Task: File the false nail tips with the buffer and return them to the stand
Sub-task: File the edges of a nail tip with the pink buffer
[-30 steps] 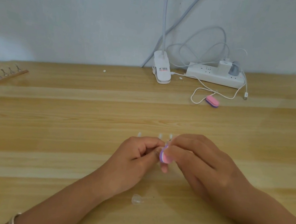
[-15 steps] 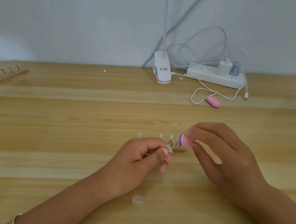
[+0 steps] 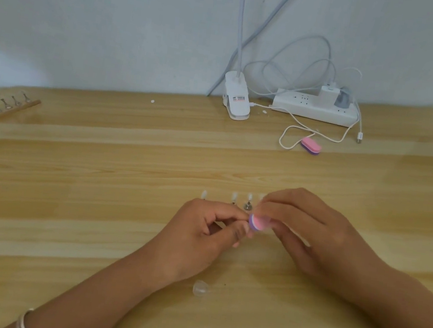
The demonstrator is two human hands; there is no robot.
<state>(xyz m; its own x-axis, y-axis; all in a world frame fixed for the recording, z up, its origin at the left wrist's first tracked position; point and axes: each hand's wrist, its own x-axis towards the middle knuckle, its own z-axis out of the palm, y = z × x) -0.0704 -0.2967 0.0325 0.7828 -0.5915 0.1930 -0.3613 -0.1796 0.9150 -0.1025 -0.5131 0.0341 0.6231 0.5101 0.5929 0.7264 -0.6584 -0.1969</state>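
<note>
Showing, from the head view, two hands at work over a pale wooden table (image 3: 91,230).

**Holders and contents.** The near stand (image 3: 246,207) is largely hidden behind the fingers. Four white nail tips (image 3: 234,196) rise upright from its metal pegs in a row, with a wider gap after the leftmost one. A second stand (image 3: 7,110), a wooden strip, lies at the far left edge of the table and carries five metal pegs. Whether these hold clear tips cannot be told. One loose clear tip (image 3: 200,288) lies flat on the table just beside the left wrist.

**Hands.** The left hand (image 3: 199,241) is curled, with thumb and forefinger pinched on a small piece that the buffer covers, so its kind cannot be told. The right hand (image 3: 311,231) grips the buffer (image 3: 258,222), a pink block with a purple layer, between thumb and bent fingers. The block's purple end meets the left fingertips, directly in front of the near stand. A bracelet (image 3: 22,320) circles the left wrist.

**Background.** A spare buffer (image 3: 310,146) rests inside a loop of white cable (image 3: 285,134). Behind it, against the wall, stand a power strip (image 3: 313,112) and a white lamp clip (image 3: 236,101).
</note>
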